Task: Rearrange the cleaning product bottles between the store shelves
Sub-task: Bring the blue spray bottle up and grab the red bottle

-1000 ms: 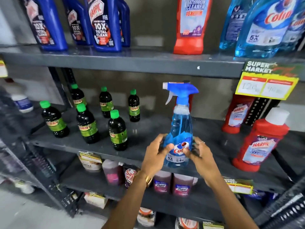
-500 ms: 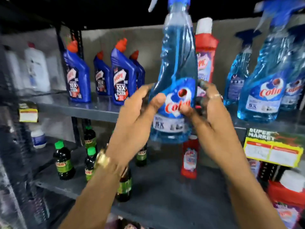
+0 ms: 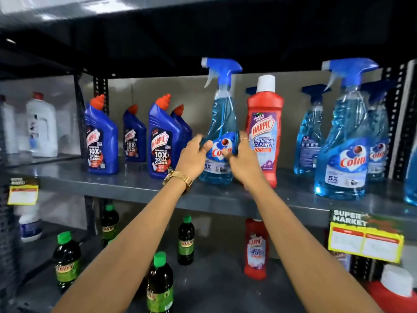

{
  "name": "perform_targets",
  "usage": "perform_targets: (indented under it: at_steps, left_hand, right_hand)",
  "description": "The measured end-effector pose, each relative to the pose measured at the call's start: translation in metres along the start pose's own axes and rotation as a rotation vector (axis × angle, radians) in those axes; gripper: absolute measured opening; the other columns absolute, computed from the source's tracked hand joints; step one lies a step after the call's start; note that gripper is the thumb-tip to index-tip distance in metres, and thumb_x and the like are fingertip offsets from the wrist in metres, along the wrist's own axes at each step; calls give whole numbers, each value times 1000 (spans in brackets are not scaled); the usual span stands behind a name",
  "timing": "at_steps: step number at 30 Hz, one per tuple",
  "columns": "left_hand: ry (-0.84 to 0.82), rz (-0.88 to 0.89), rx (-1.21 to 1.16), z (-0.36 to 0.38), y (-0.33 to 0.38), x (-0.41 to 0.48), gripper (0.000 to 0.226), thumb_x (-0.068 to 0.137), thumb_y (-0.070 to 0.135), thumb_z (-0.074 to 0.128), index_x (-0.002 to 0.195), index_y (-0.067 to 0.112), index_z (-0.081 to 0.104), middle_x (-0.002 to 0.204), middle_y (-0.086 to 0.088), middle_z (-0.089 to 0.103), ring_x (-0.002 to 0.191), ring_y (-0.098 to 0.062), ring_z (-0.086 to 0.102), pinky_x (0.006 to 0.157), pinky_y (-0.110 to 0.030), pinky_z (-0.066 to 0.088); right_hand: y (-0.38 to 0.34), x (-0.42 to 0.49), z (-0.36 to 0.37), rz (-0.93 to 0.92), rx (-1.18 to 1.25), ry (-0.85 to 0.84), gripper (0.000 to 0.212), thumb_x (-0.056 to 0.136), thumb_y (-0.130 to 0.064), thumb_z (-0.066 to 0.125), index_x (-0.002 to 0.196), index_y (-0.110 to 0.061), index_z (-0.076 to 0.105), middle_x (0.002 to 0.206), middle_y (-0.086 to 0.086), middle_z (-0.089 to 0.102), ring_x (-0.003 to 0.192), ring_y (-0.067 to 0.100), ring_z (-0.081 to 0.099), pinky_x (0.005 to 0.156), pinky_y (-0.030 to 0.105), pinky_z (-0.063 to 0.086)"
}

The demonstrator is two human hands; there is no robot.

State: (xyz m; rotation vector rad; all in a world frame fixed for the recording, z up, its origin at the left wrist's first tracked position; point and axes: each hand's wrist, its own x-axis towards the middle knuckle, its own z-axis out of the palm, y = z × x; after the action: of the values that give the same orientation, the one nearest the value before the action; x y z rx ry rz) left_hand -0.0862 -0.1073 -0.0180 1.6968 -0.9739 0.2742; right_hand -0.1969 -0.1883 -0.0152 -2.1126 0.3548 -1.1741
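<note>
A blue Colin spray bottle (image 3: 222, 123) stands upright on the upper grey shelf (image 3: 140, 188), between the blue Harpic bottles (image 3: 161, 141) and a red Harpic bathroom cleaner bottle (image 3: 266, 123). My left hand (image 3: 194, 154) grips its lower left side and my right hand (image 3: 241, 158) grips its lower right side. Its base seems to touch the shelf, but I cannot tell for sure. More Colin spray bottles (image 3: 345, 141) stand on the same shelf at the right.
On the lower shelf (image 3: 214, 279) stand dark bottles with green caps (image 3: 160, 283) and red Harpic bottles (image 3: 256, 249). White bottles (image 3: 41, 125) fill the left unit. Yellow price tags (image 3: 364, 242) hang on the shelf edges. A dark shelf spans overhead.
Both hands lifted the Colin spray bottle from the lower shelf up to the upper shelf and moved it away from me, beside the red Harpic bottle. The camera tilted upward.
</note>
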Motion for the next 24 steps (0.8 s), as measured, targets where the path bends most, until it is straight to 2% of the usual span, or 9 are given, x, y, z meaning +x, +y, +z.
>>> perform_targets:
  at_steps: [3,8,10,13,15,17,18,21,24]
  left_hand:
    - [0,-56,-60,6,-29,16,76,72,69,41,129,19,46,135,-13,55,124,-32,53,103,-53,43]
    - [-16,-101,-115,8,-42,22,77,67,76,43,127,28,46,135,-9,56,124,-30,53,103,-53,44]
    - [-12,-80,-97,1,-26,8,66,78,65,47,130,24,46,134,-11,56,123,-30,54,101,-52,46]
    - [-5,-32,-54,-2,-5,-14,47,92,33,53,135,18,40,135,-15,53,121,-30,54,101,-51,46]
    - [194,88,159,3,5,-31,52,91,24,58,138,18,36,134,-15,51,120,-33,50,100,-51,43]
    - [446,297,411,10,20,-48,46,89,23,59,132,19,43,122,-11,56,106,-32,54,89,-47,45]
    - [485,389,403,14,28,-53,41,89,21,58,128,19,47,115,-9,58,100,-31,56,84,-44,46]
    - [303,430,180,31,47,-54,36,90,21,57,125,14,50,114,-10,58,98,-28,58,84,-39,49]
    - [53,208,-25,50,61,-48,47,94,25,52,137,12,39,129,-12,55,108,-25,59,96,-38,47]
  right_hand:
    - [2,1,11,-1,-97,-15,52,89,-5,52,136,-5,31,123,23,59,114,39,57,96,45,47]
    - [-1,-1,18,16,-204,-34,79,88,-7,56,150,-10,6,138,21,48,124,38,50,104,46,43]
    - [0,-7,16,9,-217,-36,77,88,-8,57,149,-9,11,136,19,50,123,36,51,103,45,44]
    - [0,-19,3,-57,-294,11,50,88,-8,55,135,-6,39,126,17,58,117,34,55,96,42,46]
    - [0,-29,-12,-85,-261,111,35,88,-8,54,123,-9,51,119,14,62,109,32,58,91,41,49]
    - [2,-36,-29,-111,-260,296,30,89,-10,52,119,-13,55,120,12,58,108,32,54,89,41,47]
    - [4,-38,-36,-124,-297,393,30,89,-9,52,119,-14,56,122,12,54,109,33,50,89,42,44]
    - [16,-32,-49,-59,-274,493,43,84,-5,53,127,-13,47,131,17,46,118,37,40,96,41,34]
    - [32,-18,-49,131,-45,331,58,88,-7,51,142,-8,27,146,20,37,133,37,34,109,40,24]
